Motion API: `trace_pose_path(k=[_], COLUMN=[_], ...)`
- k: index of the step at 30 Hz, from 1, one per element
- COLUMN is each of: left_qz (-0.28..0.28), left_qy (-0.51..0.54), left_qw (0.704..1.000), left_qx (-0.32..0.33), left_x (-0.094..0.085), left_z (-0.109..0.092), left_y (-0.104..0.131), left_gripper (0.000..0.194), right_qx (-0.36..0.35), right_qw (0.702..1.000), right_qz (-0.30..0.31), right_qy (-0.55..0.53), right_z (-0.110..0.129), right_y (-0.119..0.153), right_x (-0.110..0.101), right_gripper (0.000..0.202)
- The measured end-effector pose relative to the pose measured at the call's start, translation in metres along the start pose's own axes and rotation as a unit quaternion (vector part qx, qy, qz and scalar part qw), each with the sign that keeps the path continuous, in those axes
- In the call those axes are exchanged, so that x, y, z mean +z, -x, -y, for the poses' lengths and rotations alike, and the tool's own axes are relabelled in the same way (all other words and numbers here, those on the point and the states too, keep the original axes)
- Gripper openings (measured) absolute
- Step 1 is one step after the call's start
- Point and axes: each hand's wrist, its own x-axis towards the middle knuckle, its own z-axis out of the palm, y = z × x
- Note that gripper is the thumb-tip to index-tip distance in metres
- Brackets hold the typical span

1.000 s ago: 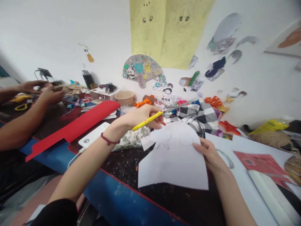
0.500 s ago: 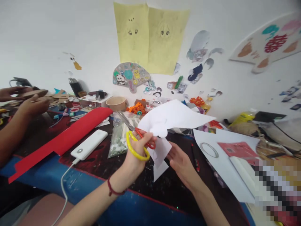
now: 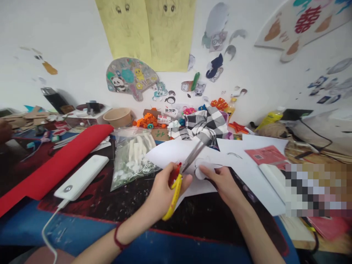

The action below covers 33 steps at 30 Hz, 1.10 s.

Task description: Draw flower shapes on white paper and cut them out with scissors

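Observation:
My left hand (image 3: 162, 192) grips yellow-and-red-handled scissors (image 3: 181, 176), their blades angled up and to the right over a white sheet of paper (image 3: 170, 152). My right hand (image 3: 222, 181) pinches the paper's rounded cut part just right of the blades. The sheet lies low over the dark table (image 3: 132, 205), partly on other white paper (image 3: 247, 172). A red cord circles my left wrist.
A clear bag of white pieces (image 3: 132, 154), a white power bank (image 3: 81, 178) with cable and a red sheet (image 3: 55, 165) lie to the left. A checked cloth (image 3: 205, 124), a paper bowl (image 3: 118, 116) and craft bits line the wall. Another person's hand (image 3: 4, 130) shows at far left.
The view has swung down and right. The paper, raised half a second ago, is now lowered near the table. The scissors have turned so their blades point up-right into the sheet.

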Motion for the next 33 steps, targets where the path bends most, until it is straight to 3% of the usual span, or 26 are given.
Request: trace_pose_path(k=[3, 6, 8, 11, 14, 21, 26, 33], left_qz=[0.059, 0.109, 0.125, 0.195, 0.219, 0.245, 0.277, 0.299], left_qy=[-0.125, -0.189, -0.226, -0.264, -0.273, -0.233, -0.190, -0.179], left_qw=[0.989, 0.974, 0.965, 0.944, 0.935, 0.936, 0.934, 0.927], left_qx=[0.043, 0.058, 0.036, -0.028, -0.062, -0.095, -0.120, -0.138], left_x=[-0.026, -0.041, -0.048, -0.058, -0.066, -0.069, -0.073, -0.058], left_z=[0.000, 0.001, 0.002, 0.007, 0.015, 0.022, 0.013, 0.018], left_y=[-0.011, -0.026, -0.035, -0.043, -0.042, -0.038, -0.038, -0.039], left_gripper=[0.027, 0.028, 0.030, 0.029, 0.031, 0.022, 0.021, 0.024], right_qx=[-0.011, 0.012, 0.029, 0.045, 0.040, 0.111, 0.077, 0.096], right_qw=[1.000, 0.998, 0.997, 0.996, 0.995, 0.960, 0.974, 0.978], right_qz=[-0.018, -0.062, -0.065, -0.072, -0.084, -0.209, -0.180, -0.181], right_qy=[0.011, 0.025, 0.023, 0.005, 0.026, 0.148, 0.116, 0.050], right_z=[0.001, -0.001, -0.003, -0.005, -0.007, -0.005, -0.005, 0.000], right_y=[-0.010, -0.011, -0.009, -0.005, 0.000, 0.016, 0.015, 0.014], right_x=[-0.008, -0.010, -0.010, -0.010, -0.011, -0.008, -0.011, -0.016], right_gripper=[0.034, 0.029, 0.029, 0.027, 0.025, 0.026, 0.026, 0.038])
